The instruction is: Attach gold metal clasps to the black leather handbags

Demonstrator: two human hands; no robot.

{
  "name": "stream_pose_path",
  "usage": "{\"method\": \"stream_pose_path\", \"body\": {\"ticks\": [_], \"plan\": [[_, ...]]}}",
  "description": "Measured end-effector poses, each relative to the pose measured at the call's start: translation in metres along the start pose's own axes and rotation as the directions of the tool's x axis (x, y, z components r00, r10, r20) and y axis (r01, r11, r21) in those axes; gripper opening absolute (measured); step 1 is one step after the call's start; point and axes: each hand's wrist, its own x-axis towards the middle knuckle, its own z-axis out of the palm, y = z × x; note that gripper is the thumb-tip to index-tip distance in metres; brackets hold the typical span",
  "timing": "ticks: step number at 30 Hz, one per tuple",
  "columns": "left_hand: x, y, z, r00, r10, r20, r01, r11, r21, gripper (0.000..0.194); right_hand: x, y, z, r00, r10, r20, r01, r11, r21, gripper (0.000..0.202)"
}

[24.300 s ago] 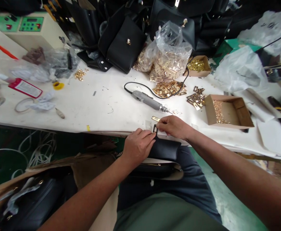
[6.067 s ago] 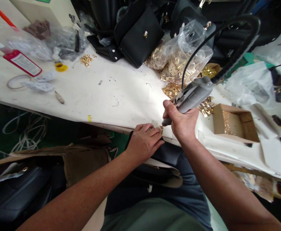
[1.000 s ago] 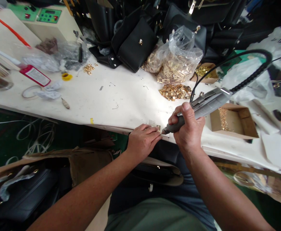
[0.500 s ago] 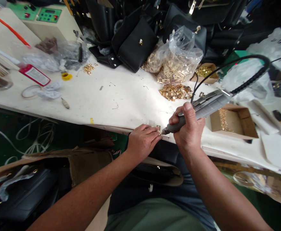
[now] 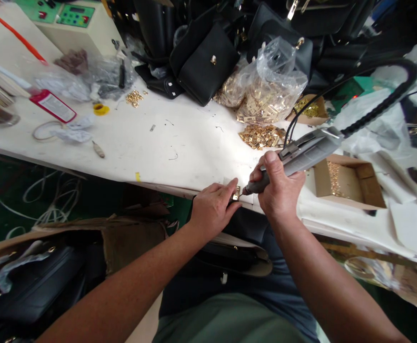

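Observation:
My right hand (image 5: 280,193) is wrapped round a grey electric screwdriver (image 5: 303,153), thumb on top. Its narrow tip points down-left toward a small gold metal plate (image 5: 236,192) at the table's front edge. Whether the tip touches the plate is hard to make out. My left hand (image 5: 211,206) pinches the plate from the left, with index finger and thumb on either side of it. Behind the screwdriver lies a heap of gold metal fittings (image 5: 260,137). A cardboard tray (image 5: 367,183) with tiny gold screws stands right of my right hand.
Clear plastic bags of gold fittings (image 5: 271,90) stand behind the heap, near black handbags (image 5: 208,62). The screwdriver's black cable (image 5: 376,112) arches at the right. A red-edged bottle (image 5: 53,105), yellow tape (image 5: 100,109) and a control box (image 5: 83,28) are left. An open carton (image 5: 123,247) holds bags below.
The screwdriver tip has shifted slightly right and up. My left index finger has lifted and spread from the thumb, so more of the gold plate shows. The view has tilted slightly.

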Motion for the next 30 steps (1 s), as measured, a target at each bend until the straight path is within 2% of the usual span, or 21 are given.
{"method": "stream_pose_path", "body": {"ticks": [3, 8, 17, 22, 25, 30], "plan": [[0.000, 0.000, 0.002, 1.000, -0.020, -0.011, 0.020, 1.000, -0.002, 0.073, -0.002, 0.005, 0.002, 1.000, -0.008, 0.021, 0.009, 1.000, -0.027, 0.043], [-0.001, 0.000, 0.002, 1.000, -0.024, 0.003, 0.024, 1.000, 0.015, 0.075, -0.006, 0.007, 0.005, 0.998, -0.037, 0.045, 0.040, 0.997, -0.072, 0.043], [0.000, 0.001, 0.000, 1.000, -0.009, 0.024, 0.009, 1.000, -0.001, 0.071, -0.012, 0.004, 0.007, 0.994, -0.041, 0.103, 0.052, 0.993, -0.102, 0.038], [0.001, 0.002, -0.001, 0.999, -0.037, 0.034, 0.036, 0.999, 0.015, 0.063, -0.012, -0.001, 0.006, 0.976, -0.030, 0.216, 0.068, 0.983, -0.172, 0.037], [0.001, 0.002, 0.000, 0.998, -0.061, 0.027, 0.061, 0.998, 0.015, 0.065, -0.009, -0.002, 0.005, 0.958, -0.015, 0.286, 0.085, 0.969, -0.233, 0.037], [0.001, 0.002, 0.001, 0.998, -0.064, 0.012, 0.064, 0.998, 0.026, 0.061, -0.007, 0.000, 0.006, 0.948, -0.009, 0.317, 0.105, 0.953, -0.286, 0.034]]}}
